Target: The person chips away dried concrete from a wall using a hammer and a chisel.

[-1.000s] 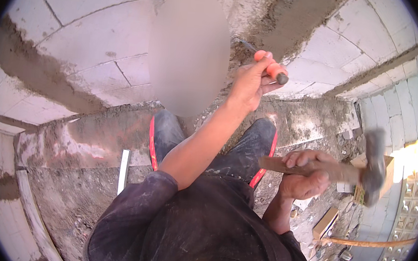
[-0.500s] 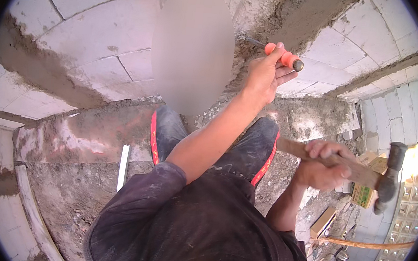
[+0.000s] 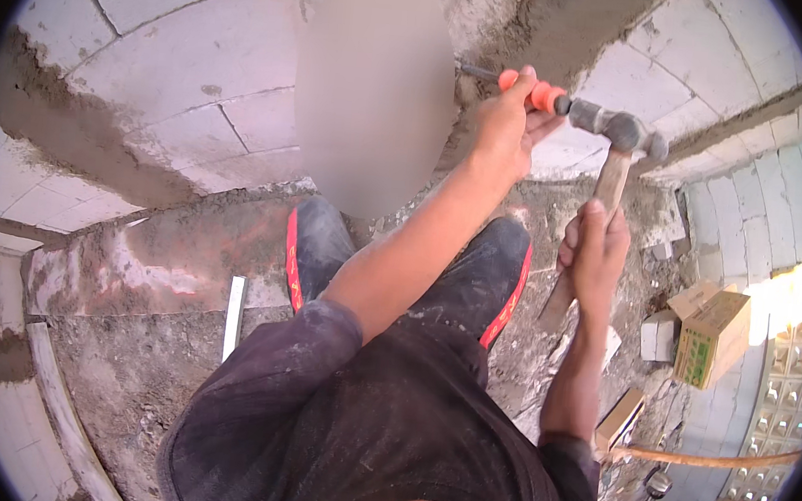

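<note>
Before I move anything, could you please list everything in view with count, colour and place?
Hammer: 1, grey head, wooden handle, upper right of centre
Chisel: 1, orange grip, dark shaft, upper centre
Block walls: at least 2, whitish, top and sides
Mortar bands: several, grey-brown, across the walls
Rough floor: 1, grey-brown, lower left and right
White strip: 1, white, left of centre
Open carton: 1, brown, right
Narrow carton: 1, brown, lower right
Pole: 1, light brown, lower right
Patterned panel: 1, pale, far right
Upper centre: partly blurred out
Shirt: 1, dark, lower centre
Trousers: 1 pair, dark with red stripes, centre
Left hand: 1, bare, on the chisel grip
Right hand: 1, bare, around the hammer handle
</note>
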Demonstrator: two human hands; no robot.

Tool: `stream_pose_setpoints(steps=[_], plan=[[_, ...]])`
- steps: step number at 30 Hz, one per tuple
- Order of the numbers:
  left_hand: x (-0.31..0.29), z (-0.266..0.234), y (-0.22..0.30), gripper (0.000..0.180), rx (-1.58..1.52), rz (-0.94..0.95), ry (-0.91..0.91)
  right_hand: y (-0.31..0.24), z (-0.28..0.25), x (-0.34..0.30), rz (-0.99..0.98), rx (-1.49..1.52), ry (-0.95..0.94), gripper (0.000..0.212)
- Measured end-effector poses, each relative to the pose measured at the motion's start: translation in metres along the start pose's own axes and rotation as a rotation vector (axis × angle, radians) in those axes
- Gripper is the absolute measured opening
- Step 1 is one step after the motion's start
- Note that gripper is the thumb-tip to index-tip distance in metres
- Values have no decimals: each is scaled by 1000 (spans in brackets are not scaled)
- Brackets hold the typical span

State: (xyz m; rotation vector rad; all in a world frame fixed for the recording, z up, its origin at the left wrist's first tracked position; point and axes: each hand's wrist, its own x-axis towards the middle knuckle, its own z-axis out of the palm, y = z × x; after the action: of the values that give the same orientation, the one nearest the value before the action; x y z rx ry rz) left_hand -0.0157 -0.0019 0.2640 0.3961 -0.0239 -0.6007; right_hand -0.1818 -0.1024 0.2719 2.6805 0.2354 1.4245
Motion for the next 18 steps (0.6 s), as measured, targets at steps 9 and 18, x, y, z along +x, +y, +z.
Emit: stream_pose_setpoints(steps=[9, 18], plan=[[5, 15, -1, 35, -69, 18, 9, -41, -21, 58, 924, 1222, 849, 26], [13, 21, 3, 36, -108, 34, 32, -3, -38, 63, 941, 1475, 596, 24]])
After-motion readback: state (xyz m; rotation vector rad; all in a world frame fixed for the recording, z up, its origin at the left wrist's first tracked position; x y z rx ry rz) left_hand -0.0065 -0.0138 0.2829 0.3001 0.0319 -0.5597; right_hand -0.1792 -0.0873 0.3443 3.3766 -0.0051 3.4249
